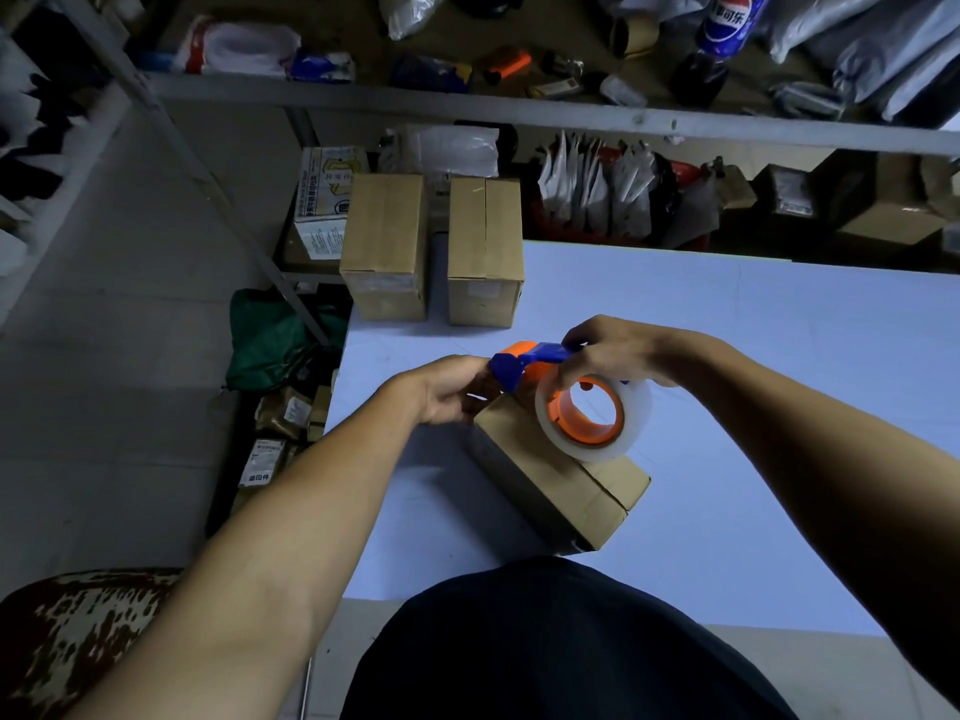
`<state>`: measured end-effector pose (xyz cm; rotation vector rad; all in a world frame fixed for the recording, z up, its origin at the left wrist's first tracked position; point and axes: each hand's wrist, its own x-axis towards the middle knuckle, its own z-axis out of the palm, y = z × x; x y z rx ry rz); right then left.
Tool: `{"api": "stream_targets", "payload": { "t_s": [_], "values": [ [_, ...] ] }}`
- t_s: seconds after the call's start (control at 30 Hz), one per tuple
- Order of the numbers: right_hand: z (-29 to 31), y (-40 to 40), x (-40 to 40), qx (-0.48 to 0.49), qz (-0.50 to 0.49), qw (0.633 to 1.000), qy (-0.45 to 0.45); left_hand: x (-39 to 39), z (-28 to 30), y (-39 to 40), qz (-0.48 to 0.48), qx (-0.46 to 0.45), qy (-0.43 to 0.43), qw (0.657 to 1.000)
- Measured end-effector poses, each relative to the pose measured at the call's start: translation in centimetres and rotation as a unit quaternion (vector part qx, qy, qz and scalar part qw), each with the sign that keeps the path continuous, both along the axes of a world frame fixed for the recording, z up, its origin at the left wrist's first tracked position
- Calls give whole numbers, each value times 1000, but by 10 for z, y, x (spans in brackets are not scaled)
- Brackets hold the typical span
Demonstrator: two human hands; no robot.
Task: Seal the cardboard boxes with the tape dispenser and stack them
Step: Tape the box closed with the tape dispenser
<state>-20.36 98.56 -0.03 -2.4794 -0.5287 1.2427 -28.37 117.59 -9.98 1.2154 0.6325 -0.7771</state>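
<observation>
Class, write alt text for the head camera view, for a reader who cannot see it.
A right hand holds a tape dispenser on a cardboard box while the left hand grips the box's far end. Two more boxes stand behind on the white table.

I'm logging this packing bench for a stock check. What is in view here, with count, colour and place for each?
cardboard box being sealed: 1, brown, near middle of the table, under the dispenser
cardboard boxes at the back: 2, brown, side by side at the table's far left corner
tape dispenser: 1, orange and blue, over the near box
tape roll: 1, clear on an orange hub, on the dispenser
table: 1, pale blue-white, centre right
printed carton: 1, white, behind the left back box
cola bottle: 1, dark with blue label, upper shelf
green bag: 1, floor left of the table
left hand: 1, at the dispenser's front end
right hand: 1, holds the dispenser's grip
</observation>
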Motion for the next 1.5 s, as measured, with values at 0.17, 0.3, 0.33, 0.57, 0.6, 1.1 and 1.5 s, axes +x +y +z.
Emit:
{"api": "stream_targets", "payload": {
  "t_s": [0.17,0.3,0.33,0.57,0.6,1.1,1.5],
  "values": [
    [1,-1,-1,3,10,1000,-13,0,-1,0,0,20,-8,1000],
    [1,1,-3,0,20,1000,-20,-2,-2,1,2,29,-10,1000],
    [1,0,-3,-1,21,1000,-21,-1,-2,2,1,30,-11,999],
    [3,0,-4,-1,25,999,-29,1,-1,6,-10,48,-18,999],
    [3,0,-4,0,25,999,-31,1,-1,6,-9,48,-18,999],
    [2,-3,-4,1,16,999,-28,1,-2,0,3,-5,-39,999],
    [2,1,-3,3,22,1000,-22,-1,2,-2,27,-4,-41,999]
  ]
}}
